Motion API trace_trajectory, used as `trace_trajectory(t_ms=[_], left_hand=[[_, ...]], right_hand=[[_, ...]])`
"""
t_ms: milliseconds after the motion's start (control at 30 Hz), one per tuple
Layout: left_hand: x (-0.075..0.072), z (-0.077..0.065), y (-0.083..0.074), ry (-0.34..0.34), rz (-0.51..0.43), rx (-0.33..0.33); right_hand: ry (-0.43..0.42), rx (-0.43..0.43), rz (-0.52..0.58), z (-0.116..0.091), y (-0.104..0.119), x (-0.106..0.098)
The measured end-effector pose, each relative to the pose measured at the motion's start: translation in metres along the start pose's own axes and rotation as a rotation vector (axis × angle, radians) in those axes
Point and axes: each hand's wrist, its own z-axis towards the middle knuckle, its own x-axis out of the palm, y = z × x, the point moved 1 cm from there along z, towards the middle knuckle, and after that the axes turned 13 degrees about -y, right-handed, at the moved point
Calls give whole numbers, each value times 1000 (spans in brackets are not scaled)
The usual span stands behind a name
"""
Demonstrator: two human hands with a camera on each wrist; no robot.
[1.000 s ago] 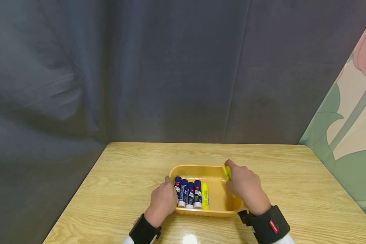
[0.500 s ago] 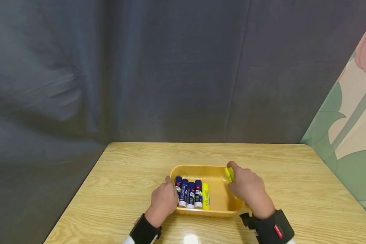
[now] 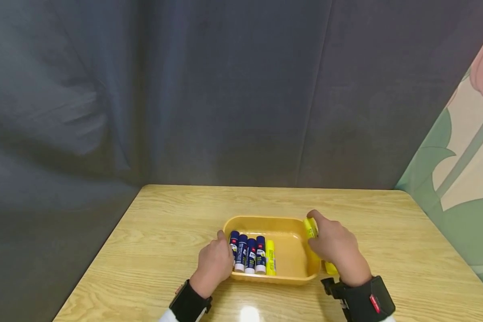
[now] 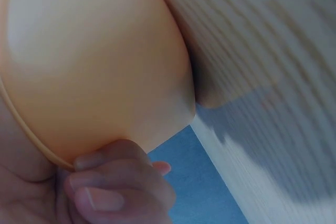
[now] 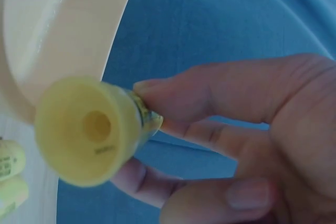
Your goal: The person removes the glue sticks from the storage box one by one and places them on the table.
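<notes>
My left hand (image 3: pixel 216 258) grips the left rim of a yellow plastic tray (image 3: pixel 291 279); in the left wrist view its fingers curl against the tray's outer wall (image 4: pixel 105 66). Inside, several navy glue sticks (image 3: pixel 251 257) with white ends lie side by side, with a yellow glue stick (image 3: pixel 270 258) at their right. At the tray's right rim, my right hand (image 3: pixel 336 243) pinches another yellow glue stick (image 3: pixel 310 228) between thumb and fingers. The right wrist view shows its hollow round end (image 5: pixel 79 129) facing the camera.
Beside the tray's right end, partly hidden by my right hand, more yellow sticks (image 5: pixel 10 156) lie on the wood-grain table (image 3: pixel 177 223). A dark grey curtain (image 3: pixel 233 98) hangs behind the table, and a flower-patterned wall panel (image 3: pixel 467 179) stands at the right.
My right hand has shifted right with its yellow glue stick, out to the tray's right rim. A yellow stick outside the tray now shows below that hand. My left hand stays on the rim.
</notes>
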Motion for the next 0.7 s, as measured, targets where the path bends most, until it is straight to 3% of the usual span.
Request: trace_trajectory(t_ms=[400, 700], left_hand=[[0, 0, -1, 4, -3, -2], [0, 1, -1, 28, 6, -18]], right_hand=[[30, 25, 7, 5, -20, -9], [77, 95, 29, 9, -38, -13]])
